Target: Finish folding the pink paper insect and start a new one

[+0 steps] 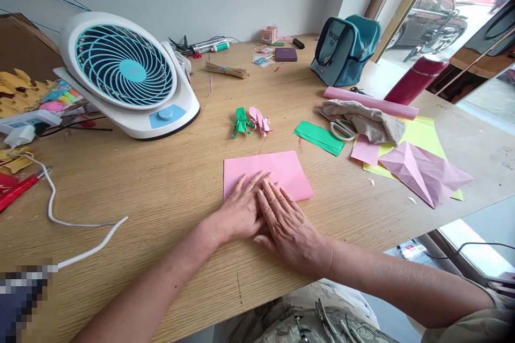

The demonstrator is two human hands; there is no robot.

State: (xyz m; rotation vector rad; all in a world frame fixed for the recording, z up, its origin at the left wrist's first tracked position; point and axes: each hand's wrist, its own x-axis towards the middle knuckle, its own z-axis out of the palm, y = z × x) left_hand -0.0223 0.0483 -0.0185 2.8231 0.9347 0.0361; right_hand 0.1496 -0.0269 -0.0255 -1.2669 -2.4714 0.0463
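A pink sheet of paper (263,169) lies flat on the wooden table (173,187), its near edge partly hidden under both hands. My left hand (243,211) rests on the paper's lower edge with its fingers spread. Touching it on the right, my right hand (287,220) lies palm down, fingers stretched out over the paper and the left fingertips. Neither hand grips anything. Beyond the sheet stand a green folded paper figure (241,121) and a pink one (259,120), side by side.
A white fan (129,72) stands at the left, with a white cable. To the right are green paper (319,138), scissors (344,129) under a grey cloth (372,118), a creased pink sheet (422,171), a teal bag (346,51) and a red flask (418,80).
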